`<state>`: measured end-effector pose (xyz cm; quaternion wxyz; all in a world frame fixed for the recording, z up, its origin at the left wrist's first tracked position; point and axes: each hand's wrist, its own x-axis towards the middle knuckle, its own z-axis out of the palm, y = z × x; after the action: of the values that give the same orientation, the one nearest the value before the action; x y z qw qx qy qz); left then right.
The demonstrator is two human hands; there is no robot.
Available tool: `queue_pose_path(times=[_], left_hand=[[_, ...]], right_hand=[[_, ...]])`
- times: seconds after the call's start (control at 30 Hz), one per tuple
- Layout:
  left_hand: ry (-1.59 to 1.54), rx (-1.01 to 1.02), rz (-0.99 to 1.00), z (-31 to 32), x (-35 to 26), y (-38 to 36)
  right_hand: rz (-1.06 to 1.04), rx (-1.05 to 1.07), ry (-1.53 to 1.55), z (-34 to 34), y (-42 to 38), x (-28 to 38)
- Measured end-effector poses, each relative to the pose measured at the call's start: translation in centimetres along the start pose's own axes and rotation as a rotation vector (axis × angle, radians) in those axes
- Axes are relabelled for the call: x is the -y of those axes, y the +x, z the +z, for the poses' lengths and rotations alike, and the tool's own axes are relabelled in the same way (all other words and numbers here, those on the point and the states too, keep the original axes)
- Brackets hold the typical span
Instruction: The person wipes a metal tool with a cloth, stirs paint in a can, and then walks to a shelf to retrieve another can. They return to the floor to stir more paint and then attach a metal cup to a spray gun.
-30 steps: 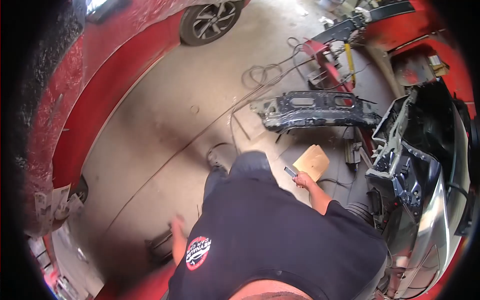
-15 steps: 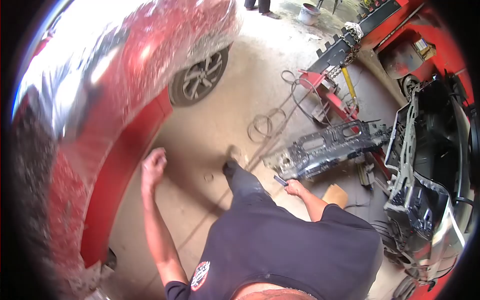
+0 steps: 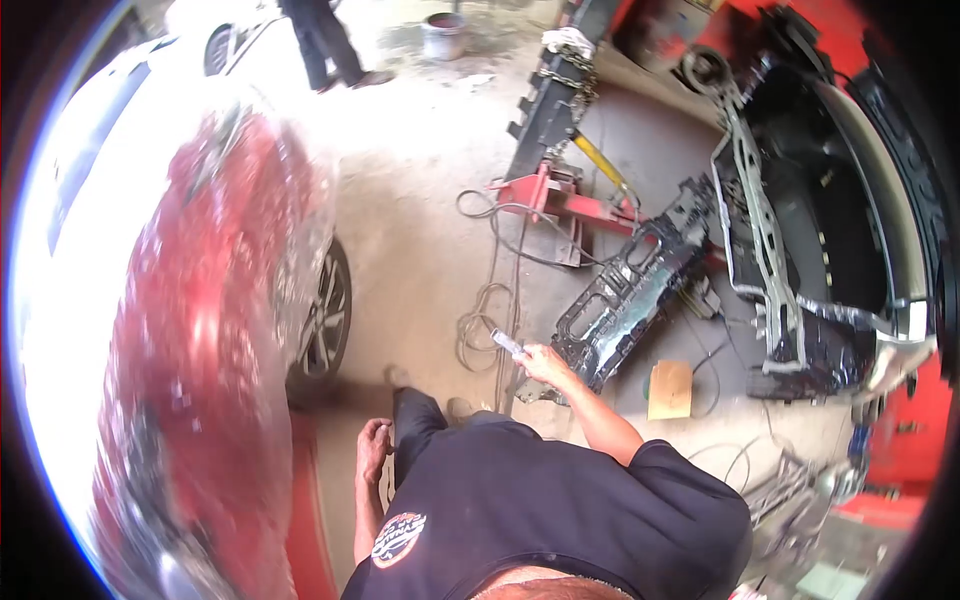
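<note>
My right hand (image 3: 541,364) is closed round a small flat tool (image 3: 508,343) with a pale, shiny face, held out over the floor. Beyond and beside that hand lies a black car front panel frame (image 3: 625,290). My left hand (image 3: 373,440) hangs low near my left leg, its fingers curled; whether something small is in them cannot be made out. To its left stands a red car (image 3: 205,320) wrapped in clear plastic film, with a dark wheel (image 3: 328,315).
A red frame puller (image 3: 560,205) with chains and a yellow cylinder (image 3: 602,163) stands ahead. Hoses (image 3: 480,330) coil on the floor. Cardboard (image 3: 670,390) lies right, near a stripped car body (image 3: 820,200). Another person (image 3: 322,40) and a bucket (image 3: 443,36) are farther off.
The view has turned and moved forward along the red car. My right hand has come up and forward with the tool. My left hand is now lower and closer to my body.
</note>
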<state>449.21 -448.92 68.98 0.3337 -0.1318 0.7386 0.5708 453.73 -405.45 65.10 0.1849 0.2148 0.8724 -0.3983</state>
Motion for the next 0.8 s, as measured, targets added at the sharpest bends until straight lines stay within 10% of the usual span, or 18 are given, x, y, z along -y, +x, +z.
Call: queue_pose_path(times=[0.27,0.43,0.6,0.8], left_hand=[[0.196,0.151,0.242,-7.2,-19.8,25.1],[0.306,0.249,0.350,-8.1,-37.3,37.3],[0.252,0.425,0.484,-4.7,-52.1,47.3],[0.308,0.436,0.434,0.3,-55.5,62.0]], right_hand=[[0.485,0.053,-0.049,6.3,4.0,-7.0],[0.837,-0.018,0.220,3.3,4.7,0.6],[0.758,-0.082,0.226,0.9,14.6,4.9],[0.605,-0.088,0.081,-6.9,32.8,10.5]])
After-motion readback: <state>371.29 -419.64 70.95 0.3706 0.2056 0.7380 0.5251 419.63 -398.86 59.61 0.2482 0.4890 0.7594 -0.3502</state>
